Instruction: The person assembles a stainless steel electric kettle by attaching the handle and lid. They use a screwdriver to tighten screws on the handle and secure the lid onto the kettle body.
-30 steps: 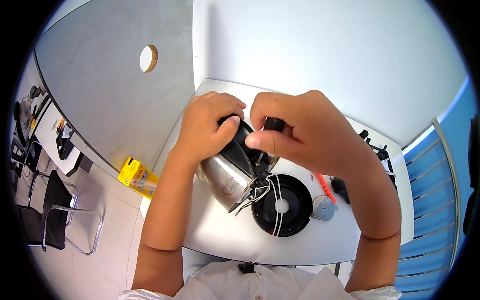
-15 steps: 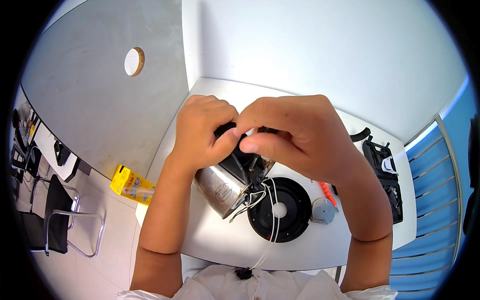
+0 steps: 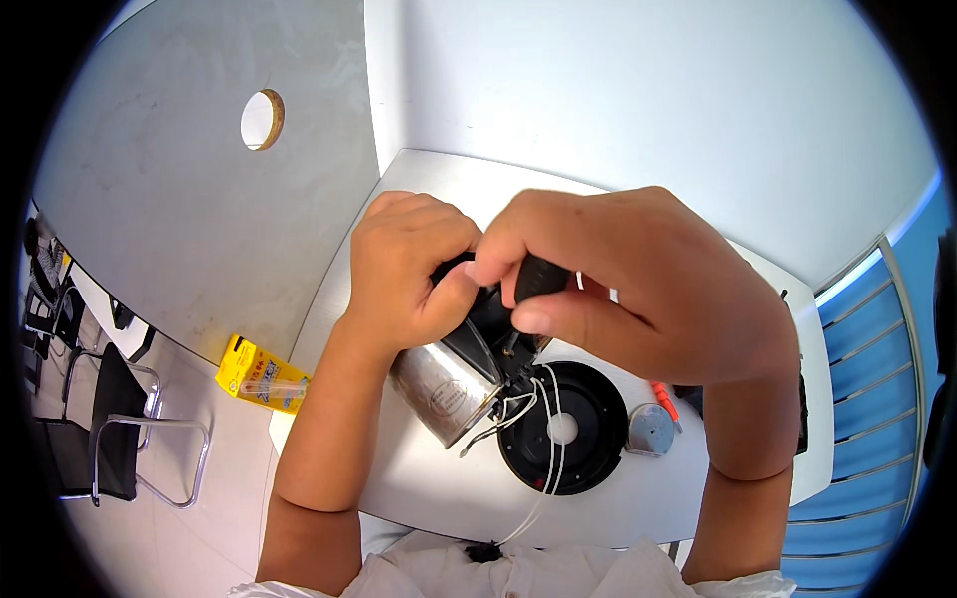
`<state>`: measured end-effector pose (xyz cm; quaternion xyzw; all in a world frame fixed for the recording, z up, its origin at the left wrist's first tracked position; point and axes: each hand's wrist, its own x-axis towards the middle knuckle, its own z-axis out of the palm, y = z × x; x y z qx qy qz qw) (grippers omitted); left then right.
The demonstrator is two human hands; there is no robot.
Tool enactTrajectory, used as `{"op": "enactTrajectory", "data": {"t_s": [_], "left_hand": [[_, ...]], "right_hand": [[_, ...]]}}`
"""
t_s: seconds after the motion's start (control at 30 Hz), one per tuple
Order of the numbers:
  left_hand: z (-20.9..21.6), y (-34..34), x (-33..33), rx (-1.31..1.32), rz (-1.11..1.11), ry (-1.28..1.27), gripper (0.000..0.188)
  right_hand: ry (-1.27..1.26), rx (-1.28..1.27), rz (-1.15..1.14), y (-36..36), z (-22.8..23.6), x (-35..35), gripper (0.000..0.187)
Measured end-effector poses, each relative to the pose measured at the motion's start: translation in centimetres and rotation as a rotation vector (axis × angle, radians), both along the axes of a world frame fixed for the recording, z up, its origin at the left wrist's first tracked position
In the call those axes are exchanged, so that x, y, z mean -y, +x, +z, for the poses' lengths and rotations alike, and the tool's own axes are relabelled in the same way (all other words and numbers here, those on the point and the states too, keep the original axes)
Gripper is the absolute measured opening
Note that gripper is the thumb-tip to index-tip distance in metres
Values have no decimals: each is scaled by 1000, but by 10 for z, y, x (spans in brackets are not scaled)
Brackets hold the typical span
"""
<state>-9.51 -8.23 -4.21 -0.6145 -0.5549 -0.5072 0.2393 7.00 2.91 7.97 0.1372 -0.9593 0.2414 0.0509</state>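
Note:
A shiny metal kettle body [image 3: 436,392] with black plastic parts lies tilted over the table in front of me. My left hand [image 3: 407,264] is closed round its black handle section, thumb pressed on the near side. Between the thumb and fingers of my right hand [image 3: 598,274] is a screwdriver with a black ribbed grip [image 3: 541,279]; its tip is hidden by hands and kettle. Thin white wires [image 3: 545,429] run from the kettle's black end toward me, over a round black base [image 3: 588,458] with a pale centre.
Right of the base lie a round metal disc [image 3: 651,431] and a red-handled tool [image 3: 666,399]. My right forearm mostly covers a black case. A yellow package [image 3: 261,374] sits by the table's left edge, near a grey partition [image 3: 199,199]. Metal railing [image 3: 867,399] stands at right.
My right hand has shifted slightly right and its wrist has turned, so the black ribbed grip now shows between the fingers. My left hand keeps its hold on the kettle.

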Motion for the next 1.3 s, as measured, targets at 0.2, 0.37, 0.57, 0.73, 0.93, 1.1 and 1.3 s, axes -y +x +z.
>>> {"op": "enactTrajectory", "data": {"t_s": [0.2, 0.37, 0.57, 0.73, 0.93, 1.1, 1.3], "left_hand": [[-2, -1, -1, -3, -7, -2, 15], [0, -1, 1, -1, -19, -37, 15], [2, 0, 2, -11, 4, -78, 14], [1, 1, 2, -17, 15, -59, 13], [3, 3, 2, 1, 18, -55, 12], [2, 6, 1, 38, 18, 29, 12], [2, 5, -1, 13, 5, 17, 11]], "right_hand": [[-139, -195, -167, 4, -22, 11, 22], [-137, -499, -69, -2, -44, 3, 32], [-756, -611, -36, -9, -70, 13, 45], [-1041, -606, 58, -11, -78, 19, 23], [-1230, -606, 197, -28, -82, 27, 20], [-1137, -522, 354, -42, -88, 19, 22], [-1176, -575, 390, -39, -96, 15, 26]]}}
